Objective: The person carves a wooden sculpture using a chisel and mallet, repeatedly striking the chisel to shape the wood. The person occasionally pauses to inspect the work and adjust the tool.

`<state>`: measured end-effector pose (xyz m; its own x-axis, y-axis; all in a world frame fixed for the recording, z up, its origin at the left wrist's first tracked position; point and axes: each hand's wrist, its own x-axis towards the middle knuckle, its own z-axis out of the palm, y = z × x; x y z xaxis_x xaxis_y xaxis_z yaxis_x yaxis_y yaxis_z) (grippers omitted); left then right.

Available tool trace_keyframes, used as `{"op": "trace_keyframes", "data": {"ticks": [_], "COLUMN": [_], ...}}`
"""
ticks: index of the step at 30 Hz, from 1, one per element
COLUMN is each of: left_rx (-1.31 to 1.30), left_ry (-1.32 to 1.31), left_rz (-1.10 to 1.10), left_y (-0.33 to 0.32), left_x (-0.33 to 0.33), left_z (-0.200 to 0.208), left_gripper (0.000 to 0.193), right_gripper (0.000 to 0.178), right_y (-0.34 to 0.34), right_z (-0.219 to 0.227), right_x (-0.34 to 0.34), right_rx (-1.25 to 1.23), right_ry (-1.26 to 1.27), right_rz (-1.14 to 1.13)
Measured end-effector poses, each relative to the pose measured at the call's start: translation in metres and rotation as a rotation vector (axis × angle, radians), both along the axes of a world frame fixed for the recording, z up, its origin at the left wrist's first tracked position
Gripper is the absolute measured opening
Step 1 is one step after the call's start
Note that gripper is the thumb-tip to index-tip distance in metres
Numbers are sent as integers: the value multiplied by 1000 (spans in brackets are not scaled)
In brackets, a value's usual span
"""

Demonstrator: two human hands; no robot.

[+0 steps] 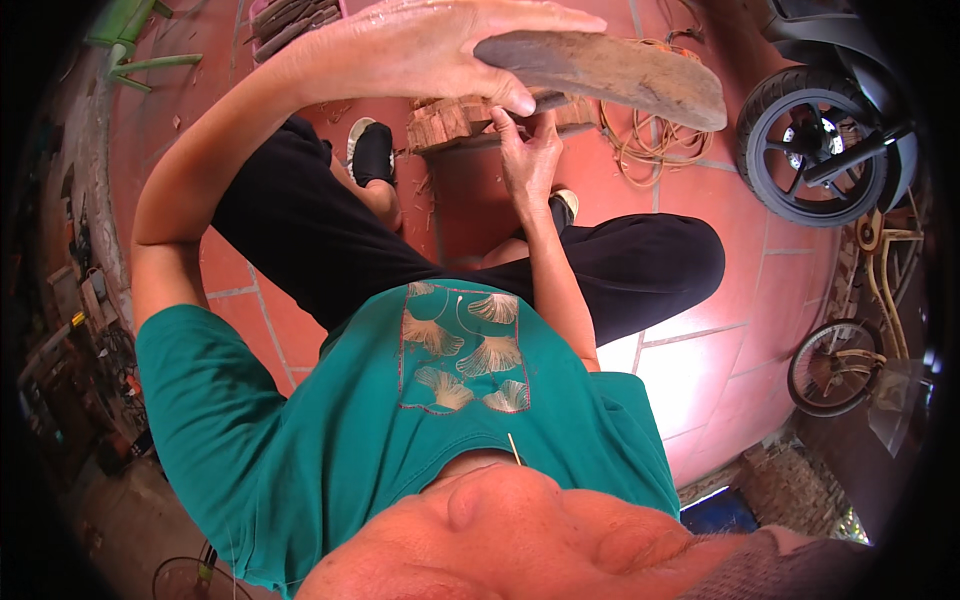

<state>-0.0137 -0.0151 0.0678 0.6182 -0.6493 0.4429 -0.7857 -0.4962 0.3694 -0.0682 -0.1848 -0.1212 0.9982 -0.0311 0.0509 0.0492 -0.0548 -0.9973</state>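
Observation:
My left hand [430, 50] reaches in from the left, close to the camera. Between its thumb and stretched fingers is a flat grey-brown slab [630, 75] with a blunt end; whether it is wood or a rusted blade I cannot tell. Below the slab, my right hand [530, 150] has its thumb and fingers bent together at a short dark end, partly hidden, so what it pinches is unclear. Behind both hands, a rough reddish wooden block [450, 125] lies on the floor between my feet.
A pink basket [345, 8] of dark slabs and a green chair [125, 60] stand at the far left. Orange cord [655, 150] lies coiled right of the block. A motorbike wheel [815, 145] and a bicycle wheel [835, 368] stand at the right.

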Motion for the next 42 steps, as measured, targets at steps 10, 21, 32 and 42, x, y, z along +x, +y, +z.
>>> {"op": "trace_keyframes", "data": {"ticks": [10, 21, 32, 42], "left_rx": [142, 131, 329, 147], "left_ry": [610, 579, 597, 498], "left_rz": [61, -22, 96, 35], "left_y": [1, 8, 10, 18], "left_x": [-4, -4, -6, 0], "left_z": [31, 38, 39, 34], "left_gripper": [76, 74, 78, 77], "right_gripper": [28, 30, 28, 24], "right_y": [-2, -2, -8, -4], "right_z": [5, -4, -14, -19], "right_x": [-1, 3, 3, 10], "right_rx": [-56, -36, 115, 130], "right_ry": [12, -35, 11, -1], "right_rz": [-25, -8, -63, -66]}}
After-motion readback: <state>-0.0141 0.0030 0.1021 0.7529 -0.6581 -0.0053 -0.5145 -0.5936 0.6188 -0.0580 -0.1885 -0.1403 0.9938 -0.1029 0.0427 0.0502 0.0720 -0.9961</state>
